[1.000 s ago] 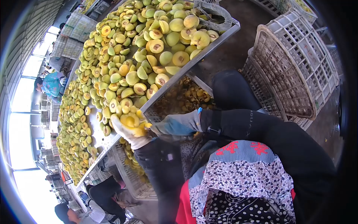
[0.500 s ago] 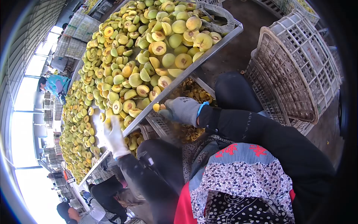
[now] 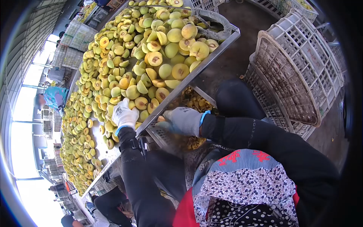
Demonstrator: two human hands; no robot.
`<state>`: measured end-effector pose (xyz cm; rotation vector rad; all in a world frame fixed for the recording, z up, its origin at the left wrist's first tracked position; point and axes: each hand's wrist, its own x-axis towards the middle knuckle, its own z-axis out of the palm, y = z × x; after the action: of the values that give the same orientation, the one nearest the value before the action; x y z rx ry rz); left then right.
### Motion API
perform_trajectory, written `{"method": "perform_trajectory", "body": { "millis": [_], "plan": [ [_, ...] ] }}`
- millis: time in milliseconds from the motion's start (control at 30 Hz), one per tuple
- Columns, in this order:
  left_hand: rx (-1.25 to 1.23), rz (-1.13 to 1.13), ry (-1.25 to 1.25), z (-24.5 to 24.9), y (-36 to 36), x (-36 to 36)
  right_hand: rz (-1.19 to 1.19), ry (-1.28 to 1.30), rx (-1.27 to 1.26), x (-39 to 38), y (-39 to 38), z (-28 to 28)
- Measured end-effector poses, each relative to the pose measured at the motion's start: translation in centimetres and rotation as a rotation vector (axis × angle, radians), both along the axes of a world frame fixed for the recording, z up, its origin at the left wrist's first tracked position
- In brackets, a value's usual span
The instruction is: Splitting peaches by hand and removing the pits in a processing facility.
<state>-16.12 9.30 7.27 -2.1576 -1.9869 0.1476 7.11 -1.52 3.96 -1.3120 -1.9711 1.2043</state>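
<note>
My white-gloved left hand (image 3: 124, 113) rests on soft, slippery yellow-green peach halves (image 3: 151, 64) mid-frame, best cupped skin-side; grip unreadable, likewise grey-gloved right hand (image 3: 184, 120).

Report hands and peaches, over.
Left hand down on peach halves at table edge. Right hand below edge, over pits in crate; grip unclear. Nothing blocking.

Gloved left hand (image 3: 124, 113) on halved peaches (image 3: 151, 56) (yellow-green), right hand (image 3: 184, 120) at the tray (image 3: 206, 65) rim — pit crate (image 3: 160, 135) beneath.
</note>
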Motion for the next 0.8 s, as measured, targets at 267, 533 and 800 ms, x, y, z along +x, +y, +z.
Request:
{"method": "perform_trajectory", "body": {
  "millis": [267,533,800],
  "plan": [
    [0.284,-0.184,-0.988,2.2,-5.6,1.8,-0.197,0.441,0.109,-1.4,0.2,1.6],
    [0.433,-0.152,-1.470,0.2,-9.3,8.6,-0.205,0.535,0.123,-1.8,0.1,1.0],
    [0.463,-0.326,-0.766,-0.1,-9.6,7.1,-0.113,0.404,0.002,-1.6,-0.3,1.8]
  ]
}}
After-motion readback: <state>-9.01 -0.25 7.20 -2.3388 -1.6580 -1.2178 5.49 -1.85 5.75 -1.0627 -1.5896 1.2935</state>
